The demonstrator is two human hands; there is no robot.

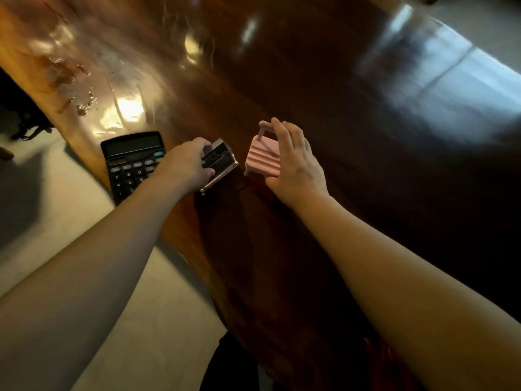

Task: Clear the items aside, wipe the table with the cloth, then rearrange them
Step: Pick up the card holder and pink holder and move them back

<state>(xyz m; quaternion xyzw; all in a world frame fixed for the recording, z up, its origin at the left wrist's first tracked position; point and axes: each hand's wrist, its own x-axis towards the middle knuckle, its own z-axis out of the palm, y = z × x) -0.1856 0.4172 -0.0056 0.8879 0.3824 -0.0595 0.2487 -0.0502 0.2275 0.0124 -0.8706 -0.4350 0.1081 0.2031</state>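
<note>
**Two items gripped near the table edge**

A black, silver-edged rectangular case (pixel 219 165) is clasped by the left hand (pixel 188 165), and a small pink ribbed suitcase-shaped holder (pixel 262 159) by the right hand (pixel 296 165), both on the glossy dark wooden table (pixel 310 80) (probably for shifting). A black calculator (pixel 128 162) lies beside them; no cloth is seen.

The bench (pixel 324 88) lies bare across the upper middle and right of the frame, so a hand could pass there. At centre left three obstacles crowd its edge: a calculator (pixel 128 162), just right of it a metal case (pixel 221 165), then a pink toy suitcase (pixel 262 158), a narrow gap between them.
</note>
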